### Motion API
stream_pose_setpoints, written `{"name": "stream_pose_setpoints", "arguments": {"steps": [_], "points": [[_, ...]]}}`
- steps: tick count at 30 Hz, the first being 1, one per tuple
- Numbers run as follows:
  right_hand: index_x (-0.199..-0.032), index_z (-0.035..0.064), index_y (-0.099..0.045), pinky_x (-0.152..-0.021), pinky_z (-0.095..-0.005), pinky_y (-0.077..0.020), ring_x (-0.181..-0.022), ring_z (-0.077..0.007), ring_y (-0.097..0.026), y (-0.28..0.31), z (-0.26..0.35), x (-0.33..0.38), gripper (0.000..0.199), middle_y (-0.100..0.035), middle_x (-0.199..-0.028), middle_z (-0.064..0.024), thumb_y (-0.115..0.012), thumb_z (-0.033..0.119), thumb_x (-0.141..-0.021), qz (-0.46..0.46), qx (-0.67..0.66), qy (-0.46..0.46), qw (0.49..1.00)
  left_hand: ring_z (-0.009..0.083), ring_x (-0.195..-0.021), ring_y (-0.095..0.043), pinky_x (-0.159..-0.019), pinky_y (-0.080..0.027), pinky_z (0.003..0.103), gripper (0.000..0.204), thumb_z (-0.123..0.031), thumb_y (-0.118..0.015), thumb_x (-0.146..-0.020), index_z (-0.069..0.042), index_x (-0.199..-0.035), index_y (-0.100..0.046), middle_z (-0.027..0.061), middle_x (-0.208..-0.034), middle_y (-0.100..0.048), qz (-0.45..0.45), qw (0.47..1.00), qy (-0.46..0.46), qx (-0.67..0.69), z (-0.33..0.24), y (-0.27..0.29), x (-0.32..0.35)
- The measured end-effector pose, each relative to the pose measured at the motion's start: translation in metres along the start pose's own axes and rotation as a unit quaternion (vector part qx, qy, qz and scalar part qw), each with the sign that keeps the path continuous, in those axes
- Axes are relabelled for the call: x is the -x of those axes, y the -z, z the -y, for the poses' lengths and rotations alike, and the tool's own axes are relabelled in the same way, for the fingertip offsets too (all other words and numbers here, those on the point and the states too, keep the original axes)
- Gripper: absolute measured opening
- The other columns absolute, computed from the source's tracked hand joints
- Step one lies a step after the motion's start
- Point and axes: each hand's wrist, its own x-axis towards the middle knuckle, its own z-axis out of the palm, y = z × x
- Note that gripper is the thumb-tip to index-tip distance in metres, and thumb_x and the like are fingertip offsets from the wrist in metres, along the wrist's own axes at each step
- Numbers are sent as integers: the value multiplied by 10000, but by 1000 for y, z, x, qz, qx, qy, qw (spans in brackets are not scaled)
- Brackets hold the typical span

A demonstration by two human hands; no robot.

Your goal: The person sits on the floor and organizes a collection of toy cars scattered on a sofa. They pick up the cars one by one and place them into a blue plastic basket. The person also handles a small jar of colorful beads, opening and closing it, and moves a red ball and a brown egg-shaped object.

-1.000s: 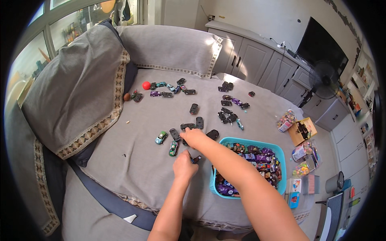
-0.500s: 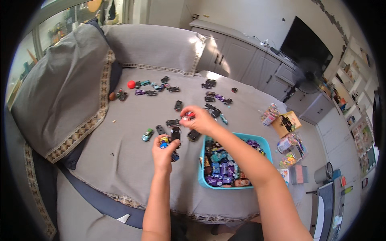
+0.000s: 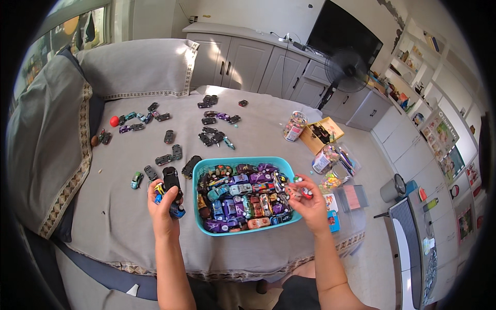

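Observation:
My left hand point(image 3: 163, 212) is closed around several toy cars, among them a black car point(image 3: 171, 178) and a blue and yellow one. At the right end of the turquoise basket point(image 3: 245, 160), my right hand point(image 3: 313, 211) pinches a small red and white toy car point(image 3: 306, 194), partly covered by the fingers. Tightly packed toy cars point(image 3: 240, 189) in purple, blue, orange and other colours fill the basket. Beside my left hand lie a green toy car point(image 3: 137, 180) and dark cars, including a larger black toy car point(image 3: 191, 166).
Several toy cars point(image 3: 219, 137) and a red ball point(image 3: 114, 121) are scattered over the grey cloth cover point(image 3: 121, 227). To the right stand clear jars point(image 3: 295, 126), a yellow box point(image 3: 328, 128) and a clear plastic case point(image 3: 353, 198). A black fan point(image 3: 347, 70) stands before the grey cabinets.
My right hand has moved right and nearer, from over the scattered cars to the basket's right end, still holding the red and white car. My view has turned right; my left hand keeps its cars.

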Motion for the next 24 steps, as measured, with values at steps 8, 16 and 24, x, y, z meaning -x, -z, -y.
{"name": "stream_pose_setpoints", "arguments": {"steps": [8,16,24], "points": [[-1035,122,-636,-993,-389,-410,-1219,-279,-484,-15,-12,2,312,-483,-1352,-72,-716,28,-749,78,217,2,973,123,-709,-568,-615,-472,258,417,-55,-716,-789,-80,-1137,-487,51,-887,-586,23,999,-10,-25,10,-16,10],[-972,152,-640,-1053,-423,-323,-1249,-290,-436,-17,-8,4,266,-514,-1334,-47,-740,95,-732,103,354,58,928,145,-682,-557,-612,-465,263,432,-83,-704,-795,-59,-1166,-485,60,-847,-564,19,999,2,-36,16,-31,16],[-856,92,-683,-803,-405,-493,-982,-282,-621,4,-5,1,202,-602,-1180,-83,-816,165,-723,-93,301,33,948,129,-721,-587,-640,-480,256,424,-48,-712,-796,-79,-1149,-478,52,-899,-605,20,1000,5,-14,13,-29,19]]}}
